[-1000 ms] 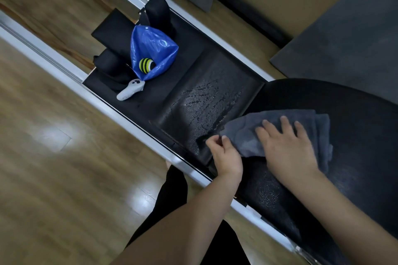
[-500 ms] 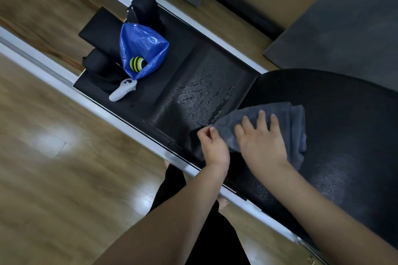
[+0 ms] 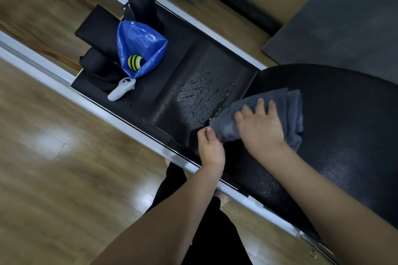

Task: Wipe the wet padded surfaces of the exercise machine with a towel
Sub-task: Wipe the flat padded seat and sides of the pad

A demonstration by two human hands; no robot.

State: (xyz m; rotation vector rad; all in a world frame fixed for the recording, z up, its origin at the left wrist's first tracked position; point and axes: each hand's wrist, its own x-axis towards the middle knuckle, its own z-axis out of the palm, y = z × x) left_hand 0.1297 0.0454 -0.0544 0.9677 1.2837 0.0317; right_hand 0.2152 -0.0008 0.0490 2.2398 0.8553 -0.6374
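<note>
Pressing flat on the grey towel [image 3: 286, 112], the right hand [image 3: 259, 128] has its fingers [image 3: 259, 104] spread straight, while the left hand [image 3: 210, 146] pinches the towel's near corner. The towel lies where the wet flat pad [image 3: 200, 97] meets the curved black pad [image 3: 344, 135]. Farther along sit a blue bag [image 3: 140, 49], a yellow-striped ball [image 3: 134, 62] inside it, and a white controller [image 3: 120, 91]. No writing is readable.
</note>
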